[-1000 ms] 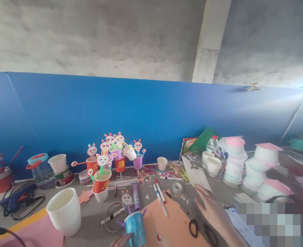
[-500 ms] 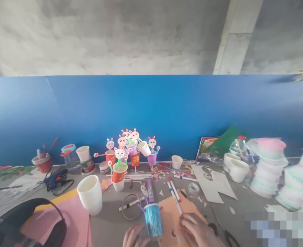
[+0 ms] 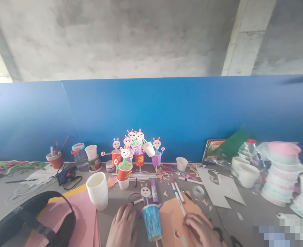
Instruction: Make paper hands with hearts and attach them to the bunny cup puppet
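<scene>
A blue-scribbled paper cup (image 3: 152, 222) with a white rabbit head (image 3: 145, 191) on a stick stands at the near table edge. My left hand (image 3: 122, 226) rests just left of the cup, fingers laid flat on the table and close together, touching nothing I can name. My right hand (image 3: 199, 230) lies on the orange paper sheet (image 3: 173, 219) to the cup's right, fingers curled down onto the sheet near a small round cut-out (image 3: 177, 234). Two marker pens (image 3: 178, 193) lie just above that hand.
A stack of white cups (image 3: 97, 190) stands left of centre, with pink paper (image 3: 76, 219) and a black bag (image 3: 35, 219) nearer. Several finished rabbit cups (image 3: 133, 154) line the blue wall. A tape roll (image 3: 199, 190), white card (image 3: 223, 188) and stacked bowls (image 3: 280, 171) sit right.
The view swung left. My right hand drew back from the white card to the orange sheet, and my left hand came up beside the blue cup.
</scene>
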Demonstrator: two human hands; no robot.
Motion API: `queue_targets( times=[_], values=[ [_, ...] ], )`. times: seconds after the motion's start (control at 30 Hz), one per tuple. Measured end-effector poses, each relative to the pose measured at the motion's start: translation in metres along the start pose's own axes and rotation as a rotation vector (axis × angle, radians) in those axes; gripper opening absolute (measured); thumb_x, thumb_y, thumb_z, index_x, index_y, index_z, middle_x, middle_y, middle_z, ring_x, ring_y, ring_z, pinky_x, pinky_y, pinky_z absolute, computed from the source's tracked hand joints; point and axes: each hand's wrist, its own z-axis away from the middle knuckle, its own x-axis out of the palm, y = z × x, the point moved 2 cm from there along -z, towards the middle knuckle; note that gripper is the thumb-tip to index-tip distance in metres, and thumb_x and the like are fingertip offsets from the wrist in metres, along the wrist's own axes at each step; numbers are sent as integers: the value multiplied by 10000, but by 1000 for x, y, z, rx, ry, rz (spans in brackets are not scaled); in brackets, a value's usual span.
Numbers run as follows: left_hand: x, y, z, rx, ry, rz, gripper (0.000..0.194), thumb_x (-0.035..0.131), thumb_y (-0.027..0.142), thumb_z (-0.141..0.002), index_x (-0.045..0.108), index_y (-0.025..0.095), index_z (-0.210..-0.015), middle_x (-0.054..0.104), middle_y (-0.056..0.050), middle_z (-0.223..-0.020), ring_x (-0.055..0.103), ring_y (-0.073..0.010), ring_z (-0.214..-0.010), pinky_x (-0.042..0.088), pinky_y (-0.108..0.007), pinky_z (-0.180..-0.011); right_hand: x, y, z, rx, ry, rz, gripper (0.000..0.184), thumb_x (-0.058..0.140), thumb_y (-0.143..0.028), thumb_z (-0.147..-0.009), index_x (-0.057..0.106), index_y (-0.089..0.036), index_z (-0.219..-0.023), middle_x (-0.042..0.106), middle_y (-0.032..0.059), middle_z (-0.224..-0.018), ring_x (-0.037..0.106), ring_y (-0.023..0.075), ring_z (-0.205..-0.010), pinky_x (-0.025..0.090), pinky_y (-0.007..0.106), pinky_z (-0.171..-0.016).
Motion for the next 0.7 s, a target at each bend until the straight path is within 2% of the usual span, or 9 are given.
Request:
queue_targets(
  times=[0.1, 0.2, 0.3, 0.4, 0.5, 0.6, 0.7],
  values=[
    [-12, -3, -12, -35, -59, 17, 449, 454, -12, -772, 729, 210, -1049, 723, -100, -1210, 645, -270, -1166, 534, -406, -973, -2, -3, 0, 0, 3, -1, 196, 477, -139, -906, 623, -248, -834, 720, 40, -836, 721, 188, -748, 572, 242, -656],
    [-12, -3, -17, -20, -35, 44, 378, 443, 12, -830, 725, 213, -982, 743, -84, -1121, 670, -254, -1086, 540, -392, -926, -2, -6, 0, -3, 21, -15, 212, 471, -112, -898, 625, -245, -840, 722, 33, -825, 722, 189, -757, 574, 253, -683],
    [-13, -8, -17, 10, 74, 68, 295, 447, 88, -893, 701, 223, -957, 763, -73, -1026, 704, -254, -960, 561, -403, -860, -2, -6, 2, 33, 52, -43, 214, 480, -111, -897, 640, -245, -849, 736, 39, -849, 729, 195, -786, 576, 259, -708],
    [-19, -16, -15, 27, 201, 138, 246, 415, 209, -966, 653, 227, -907, 764, -61, -873, 727, -231, -801, 588, -352, -728, -2, -6, 4, 46, 67, -76, 206, 481, -133, -906, 646, -240, -843, 743, 47, -856, 729, 199, -785, 579, 265, -704],
    [-29, -19, -10, 19, 294, 188, 235, 393, 302, -1004, 600, 243, -912, 751, -35, -813, 729, -205, -725, 587, -301, -651, -1, -5, 5, 73, 51, -81, 179, 506, -155, -912, 653, -241, -857, 744, 46, -866, 725, 203, -799, 578, 273, -708],
    [-40, -10, -4, 32, 383, 198, 193, 407, 334, -1014, 578, 248, -992, 746, -45, -865, 738, -201, -786, 586, -289, -705, -2, -4, 4, 92, 32, -104, 202, 482, -154, -918, 650, -241, -846, 738, 44, -858, 719, 197, -802, 579, 268, -711],
    [-45, 11, 5, 9, 461, 255, 189, 425, 353, -1014, 571, 234, -995, 730, -66, -885, 735, -190, -793, 583, -271, -751, -10, -6, -1, 55, 23, -124, 225, 458, -196, -948, 665, -244, -875, 743, 52, -877, 724, 199, -828, 589, 269, -730]
  ],
)
